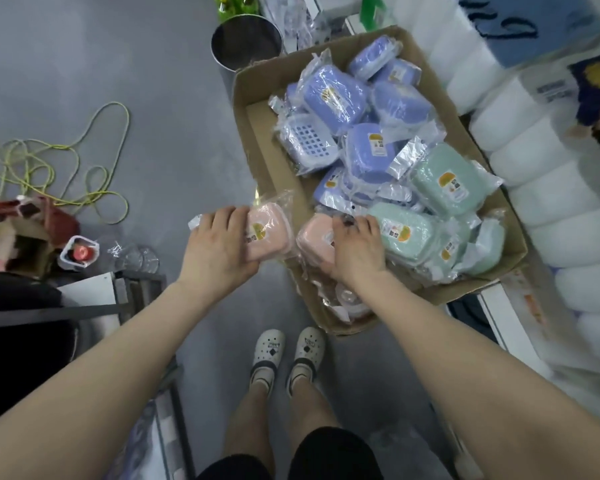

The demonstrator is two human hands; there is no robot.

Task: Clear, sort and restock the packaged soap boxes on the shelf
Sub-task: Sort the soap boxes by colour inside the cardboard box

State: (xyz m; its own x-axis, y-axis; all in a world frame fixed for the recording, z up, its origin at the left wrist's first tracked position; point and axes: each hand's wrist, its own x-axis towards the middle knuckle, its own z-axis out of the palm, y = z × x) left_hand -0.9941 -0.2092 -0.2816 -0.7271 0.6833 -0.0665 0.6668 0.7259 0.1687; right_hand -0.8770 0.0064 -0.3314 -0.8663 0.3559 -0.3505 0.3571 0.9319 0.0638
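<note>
While the left grip (219, 244) curls round one pink box (271, 233) at frame centre, just outside the carton (243, 140), the right grip (355, 247) clasps a second pink box (314, 237) inside it. Purple boxes (333, 95) and green boxes (444, 178) lie heaped there; sorting judged barely begun.

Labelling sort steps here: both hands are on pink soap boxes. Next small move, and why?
Probably lift the right hand with the second pink box out of the carton to join the first pink box, gripped by the left hand at the carton's edge. Blue boxes and green boxes lie grouped inside, so pinks seem the colour being pulled.
</note>
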